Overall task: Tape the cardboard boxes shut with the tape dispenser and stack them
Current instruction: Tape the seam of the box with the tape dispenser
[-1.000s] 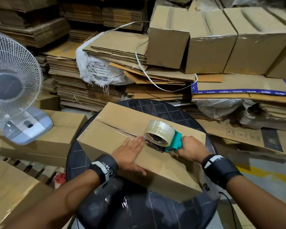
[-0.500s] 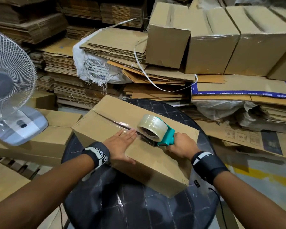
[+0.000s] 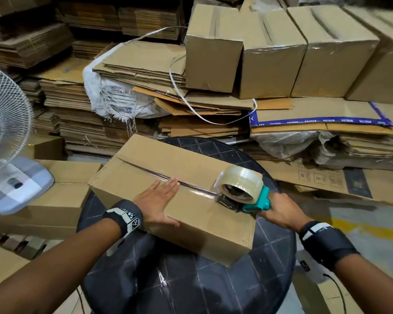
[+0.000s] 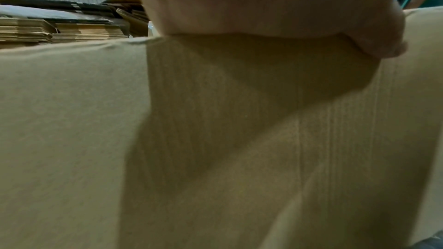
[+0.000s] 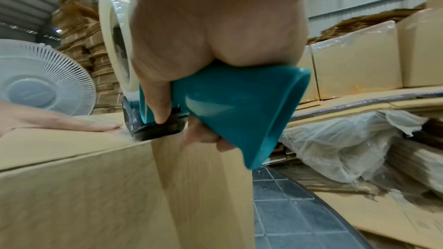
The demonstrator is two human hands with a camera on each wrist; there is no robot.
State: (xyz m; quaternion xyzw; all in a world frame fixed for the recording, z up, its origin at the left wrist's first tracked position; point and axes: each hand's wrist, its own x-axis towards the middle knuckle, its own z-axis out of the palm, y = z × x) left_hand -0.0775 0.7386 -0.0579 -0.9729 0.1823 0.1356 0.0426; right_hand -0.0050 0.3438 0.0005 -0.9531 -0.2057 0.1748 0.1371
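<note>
A brown cardboard box lies on a round black table. Clear tape runs along its top seam. My left hand lies flat on the box top, fingers straight beside the seam, thumb over the near edge. My right hand grips the teal handle of the tape dispenser at the box's right end; its black head sits on the seam at the edge. In the right wrist view the dispenser has reached the box corner, my fingers wrapped round the handle. The left wrist view shows the box side.
A white fan stands at the left on a low box. Several taped boxes stand in a row at the back on flat cardboard stacks. Plastic-wrapped bundles and flat cardboard lie at the right.
My right hand has pulled the dispenser along the seam to the box's right end, laying more tape. My left hand stays flat on the top.
</note>
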